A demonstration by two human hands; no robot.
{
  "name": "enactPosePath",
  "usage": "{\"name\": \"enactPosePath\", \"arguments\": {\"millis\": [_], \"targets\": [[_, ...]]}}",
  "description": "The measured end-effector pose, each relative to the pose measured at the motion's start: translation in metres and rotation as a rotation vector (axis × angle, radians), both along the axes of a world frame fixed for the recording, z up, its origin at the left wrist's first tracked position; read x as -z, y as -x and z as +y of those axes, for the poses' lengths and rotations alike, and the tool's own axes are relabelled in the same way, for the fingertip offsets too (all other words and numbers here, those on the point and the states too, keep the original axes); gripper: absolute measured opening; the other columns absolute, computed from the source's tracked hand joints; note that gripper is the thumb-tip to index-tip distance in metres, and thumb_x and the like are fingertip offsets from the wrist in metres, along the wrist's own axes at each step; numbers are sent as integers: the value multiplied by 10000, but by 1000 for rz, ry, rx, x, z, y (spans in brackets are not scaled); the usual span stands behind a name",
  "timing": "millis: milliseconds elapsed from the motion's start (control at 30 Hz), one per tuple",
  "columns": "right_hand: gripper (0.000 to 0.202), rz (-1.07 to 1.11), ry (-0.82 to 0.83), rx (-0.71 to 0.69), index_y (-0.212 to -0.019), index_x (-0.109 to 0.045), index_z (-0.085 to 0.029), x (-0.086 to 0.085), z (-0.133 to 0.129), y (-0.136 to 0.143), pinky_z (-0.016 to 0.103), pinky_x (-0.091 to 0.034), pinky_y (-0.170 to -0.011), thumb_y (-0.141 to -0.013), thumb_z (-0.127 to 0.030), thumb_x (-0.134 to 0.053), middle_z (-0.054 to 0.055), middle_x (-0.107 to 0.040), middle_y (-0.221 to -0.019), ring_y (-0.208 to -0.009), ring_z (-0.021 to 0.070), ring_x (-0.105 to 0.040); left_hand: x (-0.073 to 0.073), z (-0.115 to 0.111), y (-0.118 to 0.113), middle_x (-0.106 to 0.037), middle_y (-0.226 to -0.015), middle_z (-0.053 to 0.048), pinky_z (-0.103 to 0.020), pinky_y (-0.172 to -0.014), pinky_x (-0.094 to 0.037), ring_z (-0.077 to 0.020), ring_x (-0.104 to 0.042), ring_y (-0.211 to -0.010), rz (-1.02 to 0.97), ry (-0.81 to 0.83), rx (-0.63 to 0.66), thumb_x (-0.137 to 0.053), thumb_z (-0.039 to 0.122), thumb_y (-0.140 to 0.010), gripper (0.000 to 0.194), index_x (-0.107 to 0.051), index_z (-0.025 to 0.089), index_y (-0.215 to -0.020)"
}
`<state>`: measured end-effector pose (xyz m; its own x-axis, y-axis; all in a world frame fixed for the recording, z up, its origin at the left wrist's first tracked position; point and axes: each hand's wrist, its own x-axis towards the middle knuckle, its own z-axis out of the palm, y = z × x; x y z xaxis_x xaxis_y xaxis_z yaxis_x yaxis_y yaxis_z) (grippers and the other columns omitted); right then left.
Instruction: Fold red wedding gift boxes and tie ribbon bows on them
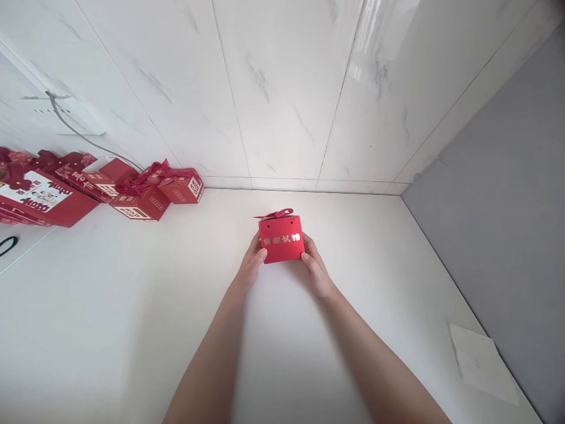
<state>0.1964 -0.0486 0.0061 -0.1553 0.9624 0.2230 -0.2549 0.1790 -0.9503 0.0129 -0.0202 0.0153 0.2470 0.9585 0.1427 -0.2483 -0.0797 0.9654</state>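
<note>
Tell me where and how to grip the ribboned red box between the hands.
Probably best by the lower side edges of the red box, palms inward from left and right: boxy sides suit opposed hands, and the bow on top stays untouched.

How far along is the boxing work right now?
Done: the ribbon atop the red box looks tied. In hand: that box, held at its sides by the left hand and right hand. Left: nothing obvious on it; whether the other red boxes by the wall need work, I can't tell.
</note>
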Motion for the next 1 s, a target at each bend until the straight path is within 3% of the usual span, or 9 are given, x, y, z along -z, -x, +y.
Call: {"name": "enactPosePath", "arguments": {"millis": [467, 767, 1000], "targets": [[516, -43, 19, 19, -1441, -374, -319, -3, 0, 0, 492, -395, -1091, -964, -506, -437, 34, -386, -1523, -1312, 276, -455, 1, -1, -1, -494, -1458, -108, -499, -1120, -354, -336, -421, -1370, -21, 47, -12, -570, 516, -879, 608, -474, 227, -1405], [505, -13, 43, 33, -1421, -397, -309, -5, -1, 3, 506, -409, -1073, -955, -489, -475, 47, -405, -1506, -1290, 286, -471, -9, -2, 1, -526, -1428, -105, -506, -1165, -293, -323, -356, -1418, 32, 41, 24, -499, 554, -909, 630, -427, 235, -1448], [511, -22, 25, 26, -1423, -389, -313, -3, 0, 1, 498, -420, -1061, -950, -493, -461, 40, -391, -1518, -1308, 286, -454, -2, 1, 0, -530, -1425, -106, -498, -1144, -325, -336, -386, -1395, -9, 26, 0, -572, 519, -872, 578, -524, 215, -1361]]}}
